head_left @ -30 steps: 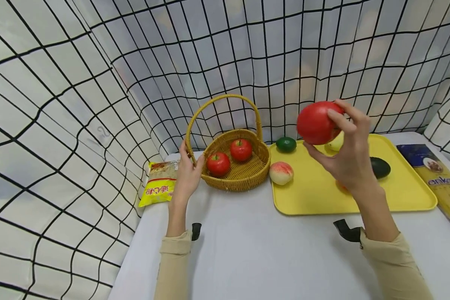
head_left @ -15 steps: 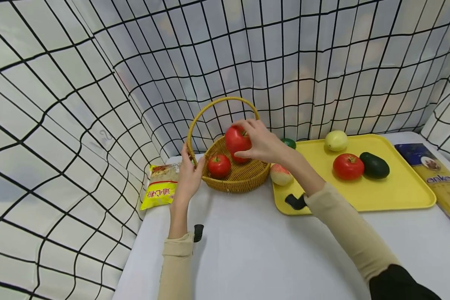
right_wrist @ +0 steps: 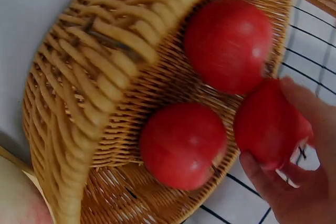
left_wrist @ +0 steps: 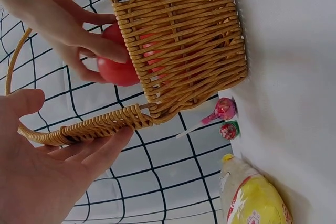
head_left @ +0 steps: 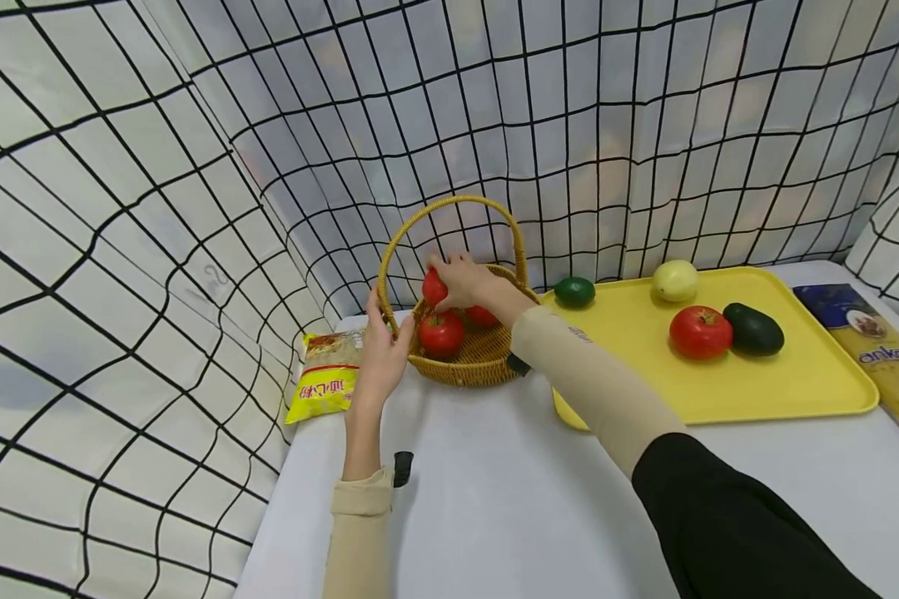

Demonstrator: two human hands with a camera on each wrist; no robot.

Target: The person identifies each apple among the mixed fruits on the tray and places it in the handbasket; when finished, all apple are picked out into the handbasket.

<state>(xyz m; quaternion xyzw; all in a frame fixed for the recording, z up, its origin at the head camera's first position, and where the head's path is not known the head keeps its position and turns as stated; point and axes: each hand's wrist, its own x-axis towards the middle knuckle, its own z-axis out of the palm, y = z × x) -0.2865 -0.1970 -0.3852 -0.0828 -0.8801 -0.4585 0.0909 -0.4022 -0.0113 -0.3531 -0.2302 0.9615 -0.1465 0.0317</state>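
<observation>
A yellow wicker basket with a tall arched handle stands at the back of the table. My left hand is at the left foot of that handle, its fairly straight fingers touching it and the thumb held apart. My right hand grips a red tomato over the basket's far left side. In the right wrist view, thumb and fingers hold this tomato beside two others in the basket, a nearer one and a lower one. My right hand partly covers the basket in the head view.
On the yellow tray at the right lie a tomato, a dark green avocado, a lemon and a small green fruit. Food bags flank them: a yellow one, a blue-and-gold one. Black netting rises behind.
My right hand has carried the tomato left from above the tray to the basket, then farther left and lower inside it. My left hand has stayed at the handle.
</observation>
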